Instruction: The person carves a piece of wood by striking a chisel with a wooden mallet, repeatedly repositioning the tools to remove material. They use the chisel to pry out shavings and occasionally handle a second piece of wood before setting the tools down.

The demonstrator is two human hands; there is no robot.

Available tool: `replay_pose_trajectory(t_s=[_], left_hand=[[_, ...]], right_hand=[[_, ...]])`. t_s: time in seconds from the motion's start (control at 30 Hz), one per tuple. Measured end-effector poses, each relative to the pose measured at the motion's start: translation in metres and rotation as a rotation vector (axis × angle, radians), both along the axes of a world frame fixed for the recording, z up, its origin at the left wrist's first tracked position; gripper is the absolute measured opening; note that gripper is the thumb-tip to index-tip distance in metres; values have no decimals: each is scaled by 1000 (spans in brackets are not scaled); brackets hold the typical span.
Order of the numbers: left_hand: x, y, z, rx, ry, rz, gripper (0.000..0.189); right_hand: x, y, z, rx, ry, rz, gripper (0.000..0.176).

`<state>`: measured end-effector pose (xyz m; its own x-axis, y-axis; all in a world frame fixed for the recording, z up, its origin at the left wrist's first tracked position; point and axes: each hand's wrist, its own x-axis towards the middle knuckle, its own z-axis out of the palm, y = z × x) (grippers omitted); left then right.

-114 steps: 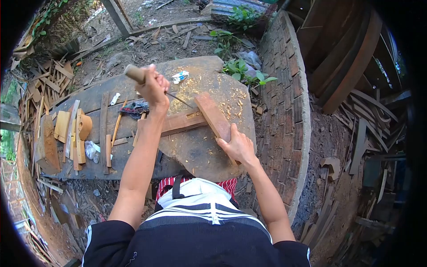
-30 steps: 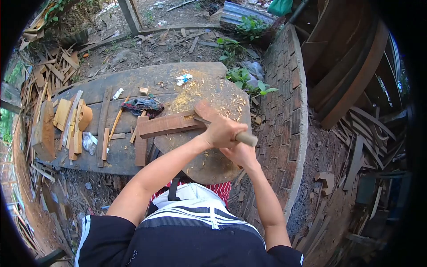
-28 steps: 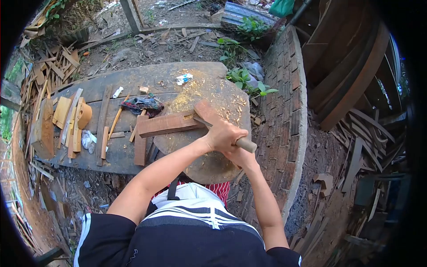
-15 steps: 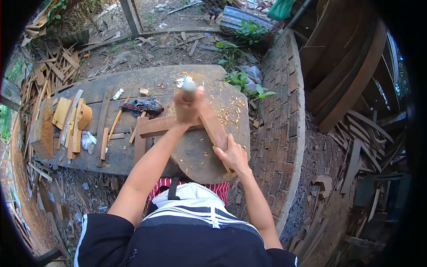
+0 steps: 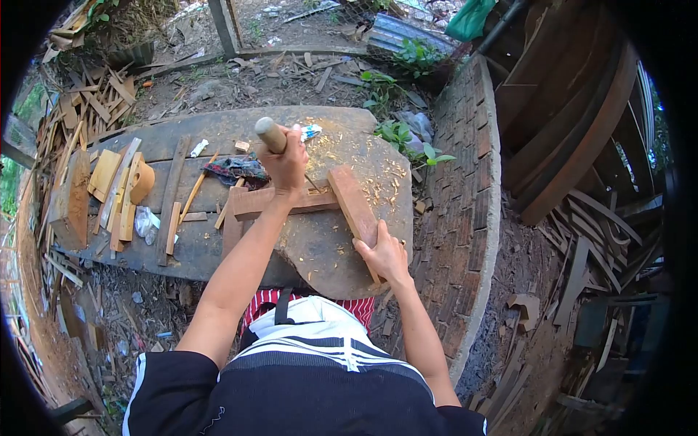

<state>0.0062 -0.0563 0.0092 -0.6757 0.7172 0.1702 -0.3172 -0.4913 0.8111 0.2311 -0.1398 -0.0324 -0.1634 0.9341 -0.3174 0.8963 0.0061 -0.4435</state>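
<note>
My left hand (image 5: pixel 289 168) is wrapped round the thick wooden handle of a chisel (image 5: pixel 272 136). The handle leans to the left, and its thin blade runs down to a cut on the reddish-brown wood piece (image 5: pixel 273 205) lying crosswise on the bench. Against the right end of that piece lies a second wood block (image 5: pixel 354 205), slanting down toward me. My right hand (image 5: pixel 386 256) grips this block near its lower end, the thumb on top. Pale shavings (image 5: pixel 378 190) are scattered around both pieces.
The worn plank bench (image 5: pixel 320 251) also bears a dark patterned cloth (image 5: pixel 236 171), wood strips (image 5: pixel 174 200), shaped blocks (image 5: pixel 134 189) and a tube (image 5: pixel 311 132). A low brick wall (image 5: pixel 458 196) stands close on the right. Scrap wood (image 5: pixel 94 102) is piled at the far left.
My left hand has shifted left, and the chisel handle now tilts to the left, showing the blade at the wood. My right hand keeps its grip on the block.
</note>
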Motion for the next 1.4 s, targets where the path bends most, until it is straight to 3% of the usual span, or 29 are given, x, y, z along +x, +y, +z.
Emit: replay_pose_trajectory(t_s=[0.23,0.43,0.67,0.77,0.83,1.03,1.1,1.13,1.2,1.27,1.3,1.33,1.4], left_hand=[[12,9,-11,-92,85,-59,17],[13,15,-18,-103,382,-202,15],[16,21,-24,-107,418,-263,14],[23,18,-11,-82,440,-282,23],[28,16,-5,-55,676,-309,17],[60,25,-1,53,940,-440,12],[76,26,-9,87,1025,-480,13],[81,25,-9,93,1049,-492,14],[87,21,-12,-49,1171,-547,17],[98,21,-15,-23,1230,-463,17],[101,22,-22,-43,1256,-497,16],[103,20,-23,-50,1253,-496,16],[108,17,-24,-48,1312,-542,12]], right_hand=[[-2,-2,7,-64,-5,-30,71],[0,0,-2,-19,3,-25,70],[-1,1,5,-63,-4,-28,69],[-1,1,2,-49,-3,-26,69],[-1,1,2,-47,-7,-24,70],[7,5,-4,-88,3,-35,67],[28,12,-34,-38,485,-215,65],[26,15,7,-113,583,-350,59],[43,22,31,113,797,-467,49],[64,26,67,323,832,-611,56],[62,18,100,307,1004,-661,58],[64,14,103,301,1001,-659,58],[72,9,108,596,1166,-495,64]])
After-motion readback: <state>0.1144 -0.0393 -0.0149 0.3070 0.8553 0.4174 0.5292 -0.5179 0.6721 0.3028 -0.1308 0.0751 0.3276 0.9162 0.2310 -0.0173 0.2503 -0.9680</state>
